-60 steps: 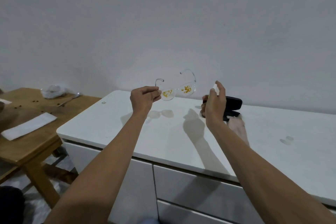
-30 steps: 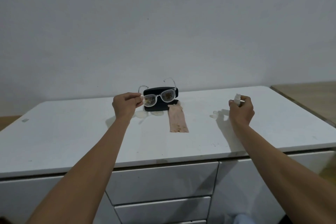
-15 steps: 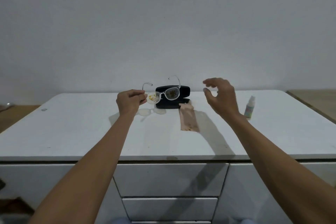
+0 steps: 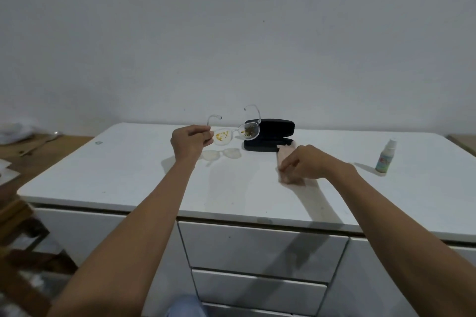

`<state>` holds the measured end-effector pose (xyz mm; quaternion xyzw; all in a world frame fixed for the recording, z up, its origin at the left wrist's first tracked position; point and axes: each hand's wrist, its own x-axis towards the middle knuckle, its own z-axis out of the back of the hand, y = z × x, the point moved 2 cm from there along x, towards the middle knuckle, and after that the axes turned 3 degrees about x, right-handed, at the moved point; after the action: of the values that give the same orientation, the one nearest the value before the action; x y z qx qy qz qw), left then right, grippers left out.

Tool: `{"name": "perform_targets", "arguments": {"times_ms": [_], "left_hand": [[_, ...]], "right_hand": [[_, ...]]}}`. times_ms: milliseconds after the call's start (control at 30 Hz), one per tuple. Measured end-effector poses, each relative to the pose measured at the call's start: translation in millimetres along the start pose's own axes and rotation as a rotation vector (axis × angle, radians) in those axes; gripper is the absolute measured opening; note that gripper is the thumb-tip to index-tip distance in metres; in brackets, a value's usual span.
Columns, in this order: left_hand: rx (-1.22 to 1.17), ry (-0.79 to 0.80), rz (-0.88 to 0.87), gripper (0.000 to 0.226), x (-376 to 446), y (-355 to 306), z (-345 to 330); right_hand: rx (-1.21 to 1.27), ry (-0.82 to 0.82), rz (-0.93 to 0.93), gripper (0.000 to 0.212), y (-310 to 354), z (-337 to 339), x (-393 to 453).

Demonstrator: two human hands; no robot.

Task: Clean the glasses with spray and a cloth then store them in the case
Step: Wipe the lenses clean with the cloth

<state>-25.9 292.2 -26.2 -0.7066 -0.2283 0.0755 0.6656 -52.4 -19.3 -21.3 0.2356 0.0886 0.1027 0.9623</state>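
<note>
My left hand [image 4: 189,143] holds clear-framed glasses [image 4: 235,132] by one temple, raised above the white cabinet top [image 4: 128,175]. Both lenses carry yellow-brown smears. My right hand [image 4: 306,162] rests on a pink cloth [image 4: 286,156] lying on the top, fingers pinching its left edge. A black glasses case [image 4: 273,134] sits open behind the cloth, near the wall. A small spray bottle [image 4: 385,158] stands upright at the right, apart from both hands.
White drawers [image 4: 257,252] run below the cabinet top. A wooden table [image 4: 25,152] with a few items stands at the left. The cabinet's front edge is near my arms.
My right hand set the spray bottle down at the right, then moved left and came down onto the pink cloth. My left hand kept holding the glasses up.
</note>
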Motion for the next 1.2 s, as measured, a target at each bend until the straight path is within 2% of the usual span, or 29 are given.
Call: {"name": "perform_targets", "arguments": {"times_ms": [67, 200, 300, 367, 433, 533, 633, 700, 767, 867, 967, 1067, 1200], "left_hand": [[0.005, 0.000, 0.004, 0.017, -0.8, 1.2, 0.5], [-0.001, -0.003, 0.007, 0.017, -3.6, 2.4, 0.0], [-0.004, -0.006, 0.011, 0.016, -5.0, 2.6, 0.7], [-0.002, -0.014, 0.010, 0.017, -5.7, 1.8, 1.9], [0.003, -0.023, 0.002, 0.017, -5.4, 0.3, 2.9], [0.024, -0.030, -0.028, 0.017, -4.3, -1.8, 3.8], [0.059, -0.032, -0.061, 0.017, -5.1, -3.9, 3.5], [0.078, -0.031, -0.081, 0.016, -5.9, -5.8, 2.5], [0.087, -0.024, -0.096, 0.016, -7.2, -8.0, 1.0], [0.084, -0.004, -0.107, 0.014, -11.5, -12.8, -2.7], [0.092, 0.009, -0.119, 0.013, -16.3, -16.5, -6.2], [0.095, 0.014, -0.134, 0.011, -19.4, -20.2, -6.6], [0.072, 0.037, -0.137, 0.011, -23.9, -27.2, -8.1]], "right_hand": [[0.007, -0.023, 0.010, 0.036, -0.9, -2.5, 0.4], [-0.036, -0.124, 0.056, 0.018, 0.9, -12.1, -0.6], [-0.133, -0.231, 0.121, 0.017, 6.8, -20.4, -3.6], [-0.098, -0.272, 0.097, 0.017, 9.6, -24.3, -2.6], [0.118, -0.313, -0.001, 0.014, 8.3, -25.8, 1.3], [0.746, -0.403, -0.175, 0.020, 5.9, -27.0, 7.0], [1.514, -0.285, -0.188, 0.005, 21.8, -31.4, 13.7], [1.720, -0.210, -0.149, 0.006, 32.6, -31.9, 19.9], [1.728, -0.212, -0.086, 0.012, 47.7, -31.7, 23.0], [1.762, -0.352, -0.102, 0.009, 69.6, -31.6, 24.3], [1.726, -0.443, -0.060, 0.015, 85.3, -33.5, 28.2], [1.643, -0.600, -0.024, 0.026, 94.5, -34.3, 30.1], [1.468, -0.808, -0.015, 0.010, 104.4, -28.0, 25.0]]}}
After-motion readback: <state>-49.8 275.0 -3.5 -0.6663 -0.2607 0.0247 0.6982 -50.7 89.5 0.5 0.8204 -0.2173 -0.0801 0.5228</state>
